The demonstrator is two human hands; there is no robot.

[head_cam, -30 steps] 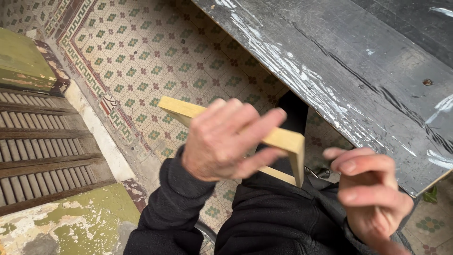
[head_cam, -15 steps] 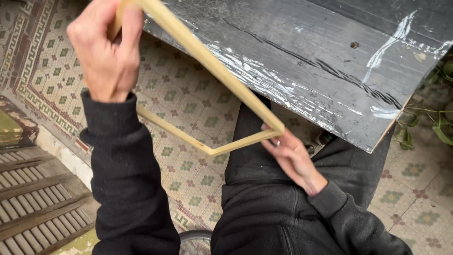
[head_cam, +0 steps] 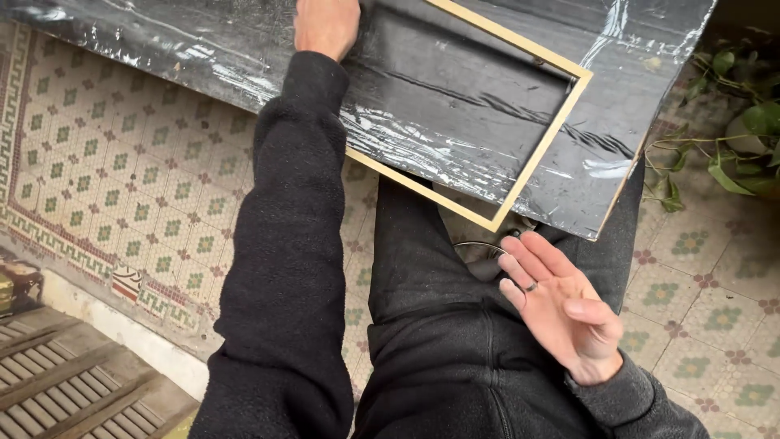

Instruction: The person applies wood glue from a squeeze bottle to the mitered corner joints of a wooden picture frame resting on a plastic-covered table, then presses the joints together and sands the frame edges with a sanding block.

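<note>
A thin light wooden frame (head_cam: pixel 543 140) lies flat on a board wrapped in black plastic film (head_cam: pixel 455 89), its near corner hanging past the board's edge. My left hand (head_cam: pixel 327 24) reaches out at the top of the view and rests on the frame's far side; its fingers are cut off by the picture edge. My right hand (head_cam: pixel 562 306) hovers open, palm up, over my lap just below the frame's near corner, holding nothing. A ring sits on one finger.
The black board rests across my knees. Patterned floor tiles (head_cam: pixel 122 162) spread to the left and right. Green leafy stems (head_cam: pixel 731 146) lie at the right. Wooden slats (head_cam: pixel 65 382) and a white ledge are at the lower left.
The frame went from being held up at a tilt to lying flat on the black board. My right hand let go of its near corner and opened.
</note>
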